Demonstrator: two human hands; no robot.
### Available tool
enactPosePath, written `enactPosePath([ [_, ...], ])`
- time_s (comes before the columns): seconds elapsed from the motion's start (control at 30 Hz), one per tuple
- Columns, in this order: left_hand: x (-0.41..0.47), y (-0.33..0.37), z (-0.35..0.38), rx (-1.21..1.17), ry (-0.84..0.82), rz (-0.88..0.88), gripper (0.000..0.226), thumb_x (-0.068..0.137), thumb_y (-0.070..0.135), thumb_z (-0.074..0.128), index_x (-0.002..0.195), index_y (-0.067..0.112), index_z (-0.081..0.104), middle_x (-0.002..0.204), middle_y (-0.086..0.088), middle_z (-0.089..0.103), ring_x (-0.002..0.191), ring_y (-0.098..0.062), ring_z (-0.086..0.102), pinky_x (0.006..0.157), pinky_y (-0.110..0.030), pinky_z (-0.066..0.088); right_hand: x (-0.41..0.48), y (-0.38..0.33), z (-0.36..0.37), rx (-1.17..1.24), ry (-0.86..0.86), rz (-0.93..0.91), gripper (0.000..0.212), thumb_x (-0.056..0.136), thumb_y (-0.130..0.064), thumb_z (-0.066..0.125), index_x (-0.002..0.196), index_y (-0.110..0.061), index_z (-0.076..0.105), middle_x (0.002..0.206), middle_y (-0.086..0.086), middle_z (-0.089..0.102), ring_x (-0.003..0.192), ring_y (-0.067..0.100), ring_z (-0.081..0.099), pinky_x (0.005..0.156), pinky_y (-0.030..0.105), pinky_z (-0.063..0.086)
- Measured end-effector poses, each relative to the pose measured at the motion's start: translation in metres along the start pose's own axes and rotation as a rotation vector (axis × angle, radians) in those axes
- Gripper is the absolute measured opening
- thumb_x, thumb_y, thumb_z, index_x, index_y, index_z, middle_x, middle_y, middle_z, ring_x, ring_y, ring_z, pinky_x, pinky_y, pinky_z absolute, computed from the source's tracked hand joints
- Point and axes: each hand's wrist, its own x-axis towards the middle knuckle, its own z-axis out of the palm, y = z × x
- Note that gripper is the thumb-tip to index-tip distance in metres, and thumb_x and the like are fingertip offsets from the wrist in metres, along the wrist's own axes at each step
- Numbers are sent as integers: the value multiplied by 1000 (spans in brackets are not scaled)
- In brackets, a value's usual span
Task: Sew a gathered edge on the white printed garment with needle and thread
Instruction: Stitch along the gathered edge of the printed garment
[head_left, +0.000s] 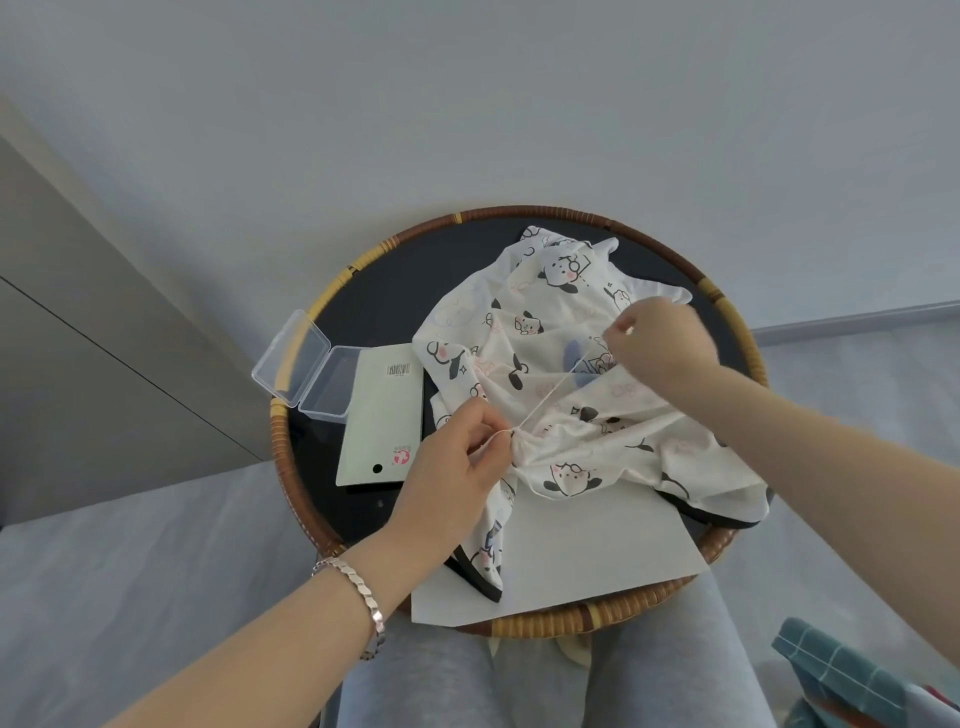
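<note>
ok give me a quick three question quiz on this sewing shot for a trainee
1. True or false: the thread runs taut from the gathered spot on the garment up to the right hand.
2. Which wrist wears the bracelet? A left, B right, C neither.
3. Fill in: the clear plastic box at the left edge of the tray lies ____ (open or closed).
Key: 1 true; 2 A; 3 open.
</note>
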Motion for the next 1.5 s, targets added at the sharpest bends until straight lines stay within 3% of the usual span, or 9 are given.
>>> enactPosePath([
  [0.13,-1,-2,0,-30,5,-10,6,93,12,51,87,11,52,75,-12,63,69,-14,57,64,-7,42,0,-5,-14,100,0,-99,21,91,-21,48,96,-13,67,60,-1,51,44,14,43,41,20,32],
  [0.33,-2,0,0,-68,-4,-16,10,92,10,51,85,16,53,67,11,63,60,0,52,59,-8,40,-47,-31,-16,305,-757,-379,13,85,-33,64,95,-28,70,50,-11,37,39,3,30,41,11,28],
  [0.53,-3,3,-2,-46,-23,-3,14,93,8,50,83,17,51,55,22,57,52,6,50,55,-5,36,-44,-27,-5,275,-627,-331,11,85,-26,65,81,-17,70,55,-7,48,44,2,38,44,10,31],
  [0.73,-5,0,-2,-45,-20,-18,11,93,12,51,84,20,52,65,2,59,59,3,51,59,-7,41,-5,4,2,1,-104,-7,23,87,-19,53,93,-4,69,83,9,69,60,19,52,55,24,41],
  [0.8,-5,-1,-2,-59,-14,-19,9,93,13,52,85,18,53,66,-5,60,58,1,50,58,-8,41,-13,-2,-3,131,-156,-132,17,89,-26,55,96,-16,67,68,-2,61,53,11,49,49,21,38],
  [0.97,-5,2,-1,-42,-11,-3,10,93,8,50,84,12,52,45,17,48,44,2,42,49,-7,32,-51,-28,-8,277,-768,-391,14,85,-39,62,91,-29,69,45,-13,42,47,8,32,45,14,28],
  [1.07,-5,2,-3,-56,-15,3,9,93,7,50,85,12,52,46,18,50,45,2,43,49,-7,32,-49,-26,-1,296,-723,-376,12,82,-37,65,78,-27,70,61,-3,49,56,11,37,51,17,32],
  [1.33,-5,-4,-4,-118,-21,-31,6,92,12,52,87,13,54,61,7,61,59,-1,52,59,-12,42,-34,-13,-3,589,-529,-30,13,76,-21,73,76,-8,71,38,-9,40,35,6,32,49,20,28],
  [1.5,-6,-4,-3,-102,-34,-33,8,92,12,52,86,16,54,66,2,63,63,-6,54,61,-16,43,-32,-13,-4,670,-489,66,10,78,-14,70,76,-4,70,47,-9,37,47,14,28,48,21,26],
])
